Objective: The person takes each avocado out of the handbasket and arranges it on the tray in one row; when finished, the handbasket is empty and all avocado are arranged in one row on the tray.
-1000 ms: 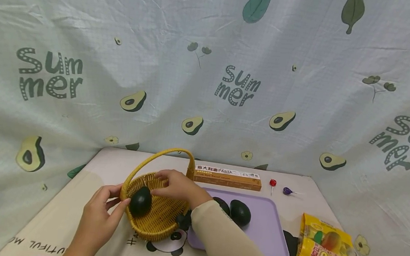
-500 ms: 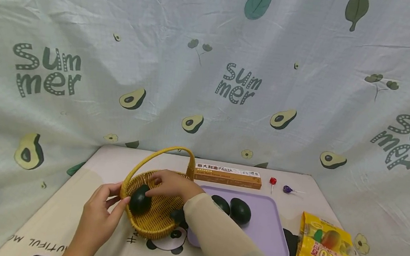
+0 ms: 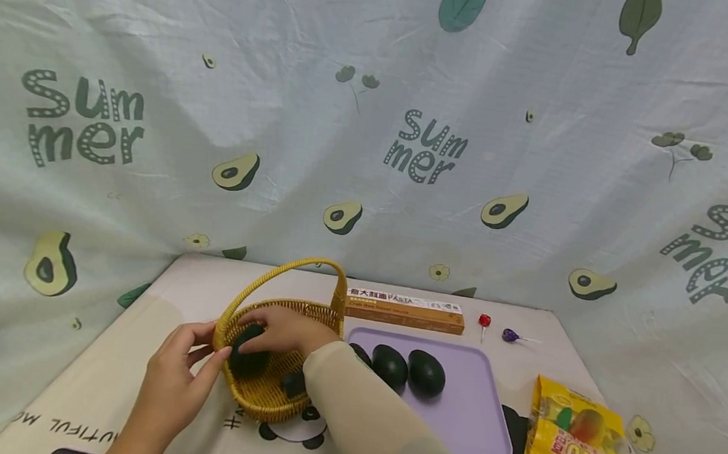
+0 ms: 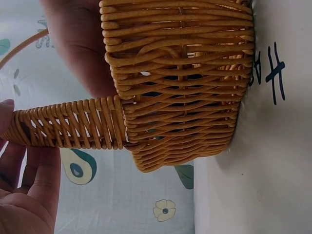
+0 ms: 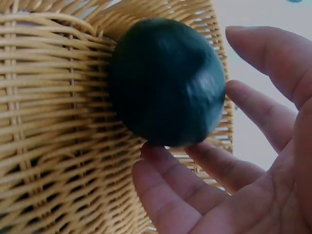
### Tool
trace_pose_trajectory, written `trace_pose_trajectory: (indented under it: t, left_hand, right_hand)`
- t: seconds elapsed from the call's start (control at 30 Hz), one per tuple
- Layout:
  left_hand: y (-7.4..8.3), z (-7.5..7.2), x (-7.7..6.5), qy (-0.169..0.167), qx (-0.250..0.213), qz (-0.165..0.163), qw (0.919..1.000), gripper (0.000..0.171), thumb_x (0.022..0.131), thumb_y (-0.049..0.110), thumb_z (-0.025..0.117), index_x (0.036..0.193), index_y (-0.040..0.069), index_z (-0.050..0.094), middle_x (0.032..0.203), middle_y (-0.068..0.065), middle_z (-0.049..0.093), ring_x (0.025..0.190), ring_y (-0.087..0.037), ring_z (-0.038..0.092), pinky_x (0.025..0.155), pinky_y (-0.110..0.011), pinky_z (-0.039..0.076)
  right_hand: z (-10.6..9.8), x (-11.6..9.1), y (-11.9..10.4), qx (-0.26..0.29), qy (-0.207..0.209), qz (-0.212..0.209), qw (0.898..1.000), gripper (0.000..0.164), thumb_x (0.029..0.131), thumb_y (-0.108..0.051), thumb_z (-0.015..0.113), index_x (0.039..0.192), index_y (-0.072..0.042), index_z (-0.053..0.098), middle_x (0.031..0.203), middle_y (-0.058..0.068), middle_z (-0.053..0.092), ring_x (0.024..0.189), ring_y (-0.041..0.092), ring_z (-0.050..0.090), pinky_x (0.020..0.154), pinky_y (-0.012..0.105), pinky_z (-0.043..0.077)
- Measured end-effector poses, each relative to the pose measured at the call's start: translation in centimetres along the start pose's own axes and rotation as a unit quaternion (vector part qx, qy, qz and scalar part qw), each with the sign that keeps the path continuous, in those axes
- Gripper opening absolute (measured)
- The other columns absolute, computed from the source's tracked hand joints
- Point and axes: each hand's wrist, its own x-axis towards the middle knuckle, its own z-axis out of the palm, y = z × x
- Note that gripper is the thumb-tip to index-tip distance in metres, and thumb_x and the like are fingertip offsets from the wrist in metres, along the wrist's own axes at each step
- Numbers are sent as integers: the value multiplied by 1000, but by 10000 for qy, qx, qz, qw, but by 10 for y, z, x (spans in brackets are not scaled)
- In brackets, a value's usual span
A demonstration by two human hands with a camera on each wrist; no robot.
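Observation:
A yellow wicker basket (image 3: 272, 411) with a tall arched handle stands on the left of the table. My left hand (image 3: 174, 376) pinches the foot of the handle (image 4: 73, 124) between thumb and fingers. One dark green avocado (image 5: 168, 83) lies inside against the basket's left wall. My right hand (image 3: 287, 329) reaches into the basket, fingers spread and loosely bent around the avocado. In the right wrist view, fingertips (image 5: 158, 151) sit right at the avocado's edge, while the topmost digit stands apart from it. Just right of the basket, a lilac tray (image 3: 476, 435) bears more avocados (image 3: 426, 374).
Behind the tray lies a long pasta box (image 3: 405, 312). A red lollipop (image 3: 485, 321) and a purple lollipop (image 3: 510, 335) rest to its right. A yellow candy bag (image 3: 578, 443) lies at the right edge. A printed curtain (image 3: 370, 149) hangs behind the table.
My right hand has moved left and deeper over the avocado in the basket, uncovering more of the avocados on the tray. My left hand keeps its hold on the handle.

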Motion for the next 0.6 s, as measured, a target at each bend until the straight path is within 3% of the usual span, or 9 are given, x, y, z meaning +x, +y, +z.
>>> trace_pose_trajectory:
  t: [0.23, 0.6]
  left_hand:
    - [1, -1, 0, -13, 11, -52, 10000, 41, 84, -9, 79, 120, -2, 60, 116, -8, 63, 108, 13, 51, 89, -3, 51]
    - [0, -1, 0, -12, -19, -41, 10000, 39, 84, -8, 79, 118, -1, 61, 115, -8, 64, 108, 13, 51, 88, -2, 51]
  right_hand:
    - [10, 6, -9, -387, -313, -13, 9988, 47, 89, -32, 82, 134, -30, 68, 132, -15, 64, 114, 1, 56, 106, 23, 50]
    - [8, 5, -9, -473, -548, 190, 9972, 43, 86, -19, 84, 123, -37, 72, 125, -18, 64, 106, 2, 55, 102, 26, 51]
